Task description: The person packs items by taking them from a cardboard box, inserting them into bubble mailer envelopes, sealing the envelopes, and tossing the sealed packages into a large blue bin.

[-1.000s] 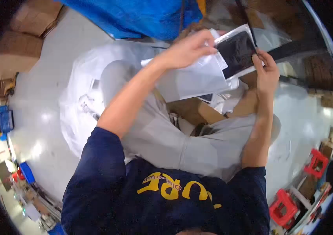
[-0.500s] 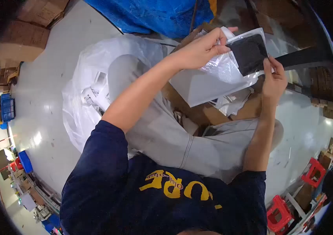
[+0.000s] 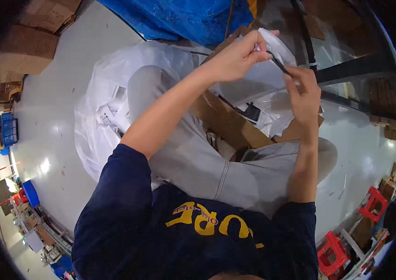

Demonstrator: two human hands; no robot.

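High in the head view, my left hand [image 3: 244, 53] pinches one end of a thin black flat piece [image 3: 278, 62], now seen nearly edge-on. A curved white sheet or bag [image 3: 276, 45] is bent behind it, near the same fingers. Closed on the other end of the black piece is my right hand [image 3: 304, 88]. Whether the black piece lies inside the white bag cannot be made out. Below the hands is an open cardboard box [image 3: 235, 122] with crumpled clear plastic and a small black item [image 3: 252, 112] in it.
My crossed legs in grey trousers [image 3: 184, 149] border the box. A translucent plastic bag [image 3: 97, 93] holding white labelled packets rests to the left. A blue cover [image 3: 179, 18] lies beyond, and a dark metal bar [image 3: 356, 70] stands at right. Cartons [image 3: 25, 49] are stacked far left.
The black piece and white sheet have turned from facing me to nearly edge-on. My right hand has moved left towards my left hand, uncovering the box contents.
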